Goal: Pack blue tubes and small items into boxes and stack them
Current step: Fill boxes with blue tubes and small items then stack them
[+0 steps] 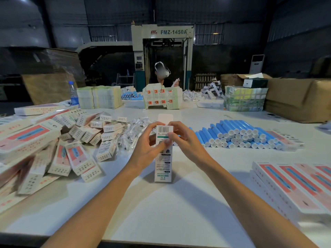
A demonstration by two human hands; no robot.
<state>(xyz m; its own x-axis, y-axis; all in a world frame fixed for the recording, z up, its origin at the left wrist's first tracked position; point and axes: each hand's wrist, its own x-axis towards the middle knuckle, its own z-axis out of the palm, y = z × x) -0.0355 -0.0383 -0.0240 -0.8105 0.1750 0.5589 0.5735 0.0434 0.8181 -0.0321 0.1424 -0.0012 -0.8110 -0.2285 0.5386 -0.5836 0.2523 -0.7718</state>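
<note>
So here's where we were at: we had one box [163, 163] standing on end in the middle of the frame. Its long axis ran straight up and down, the bottom end was planted on the white table [161, 212], and the barcode face was turned toward us. Our left hand [148, 149] and right hand [186, 142] were both up at the top end, one on each side. Fingers were curled round the upper edges and thumbs pinched the printed face just under the barcode, so both hands were gripping it, neither one loose.

The bit that mattered: the top flap [165, 117] was sticking straight up, open, just above our fingertips. Both hands sat about equally close to it, so we reckoned either one could tip it down while the other steadied the box. We couldn't tell from there whether a tube was already inside.

The blue tubes [238, 133] lay heaped at middle right, ends pointing roughly at us, nearer the right hand. The wrapped small bits [134, 129] sat just upper left of the box, nearer the left hand. Finished boxes [293, 183] lay stacked flat at lower right.
</note>
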